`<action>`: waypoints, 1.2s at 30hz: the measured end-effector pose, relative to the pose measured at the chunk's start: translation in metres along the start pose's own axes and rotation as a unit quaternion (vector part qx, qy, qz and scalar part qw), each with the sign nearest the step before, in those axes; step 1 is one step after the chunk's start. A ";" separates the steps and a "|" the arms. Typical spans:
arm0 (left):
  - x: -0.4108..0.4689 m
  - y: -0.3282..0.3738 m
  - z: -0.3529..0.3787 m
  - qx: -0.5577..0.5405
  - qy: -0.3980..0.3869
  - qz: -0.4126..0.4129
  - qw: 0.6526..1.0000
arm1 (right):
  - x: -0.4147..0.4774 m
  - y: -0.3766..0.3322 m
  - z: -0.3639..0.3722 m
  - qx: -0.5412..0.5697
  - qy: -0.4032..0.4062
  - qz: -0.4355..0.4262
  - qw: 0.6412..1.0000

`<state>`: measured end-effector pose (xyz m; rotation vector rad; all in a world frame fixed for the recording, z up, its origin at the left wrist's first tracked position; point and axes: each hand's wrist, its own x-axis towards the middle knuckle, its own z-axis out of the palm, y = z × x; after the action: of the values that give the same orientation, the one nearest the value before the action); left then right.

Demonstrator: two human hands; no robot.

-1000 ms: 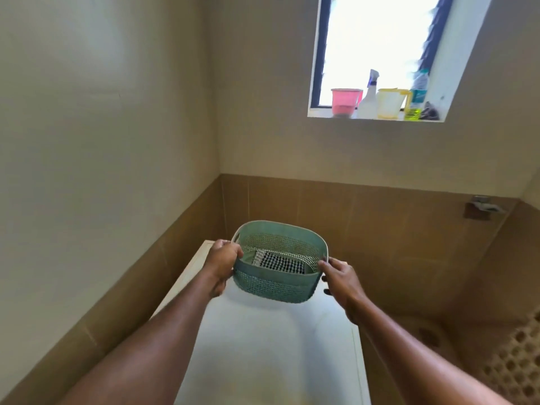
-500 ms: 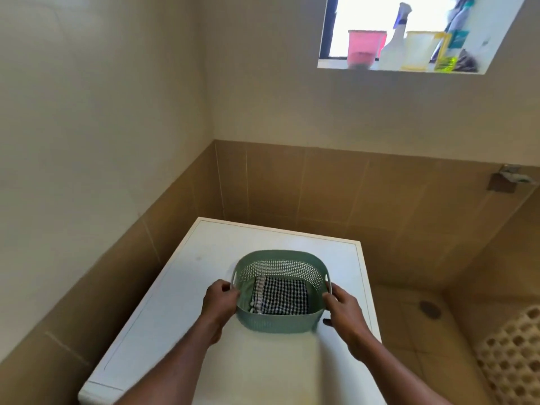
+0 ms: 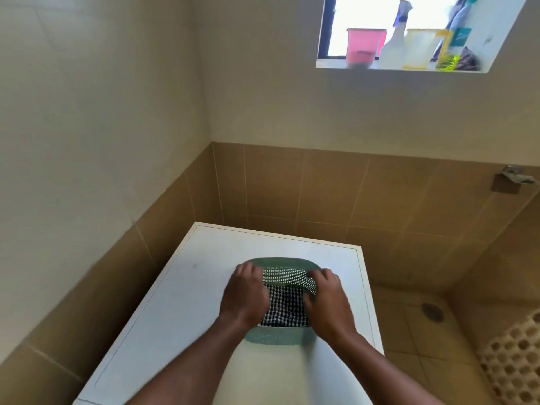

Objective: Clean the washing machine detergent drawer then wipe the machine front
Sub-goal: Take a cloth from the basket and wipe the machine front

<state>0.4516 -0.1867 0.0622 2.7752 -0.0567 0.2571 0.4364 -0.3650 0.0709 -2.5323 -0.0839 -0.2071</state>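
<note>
Washing machine — only the white top is seen, set into the tiled corner; drawer and front are out of view. A green perforated basket is stood on that top, toward its right edge. A checked cloth lies inside. The cloth is judged light, soft and limp — best taken by a bunched fold. Left hand and right hand are lowered into the basket either side of the cloth, fingers bent down; whether it is pinched cannot be told.

Green basket, black-white checked cloth
</note>
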 end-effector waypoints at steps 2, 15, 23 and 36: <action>0.007 0.007 0.005 -0.019 -0.099 -0.019 0.995 | 0.012 -0.007 0.009 -0.041 -0.080 -0.024 0.996; 0.029 -0.001 0.044 -0.062 -0.267 -0.197 0.941 | 0.050 0.001 0.079 -0.213 -0.360 -0.051 0.907; 0.036 0.007 0.050 -0.234 -0.195 -0.337 0.891 | 0.053 0.004 0.083 -0.226 -0.363 -0.048 0.903; 0.030 0.019 0.041 -0.234 -0.207 -0.332 0.890 | 0.048 0.004 0.082 -0.218 -0.363 -0.036 0.905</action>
<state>0.4863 -0.2189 0.0362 2.1553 0.6296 -0.4657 0.4952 -0.3210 0.0101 -2.9098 -0.4689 0.7872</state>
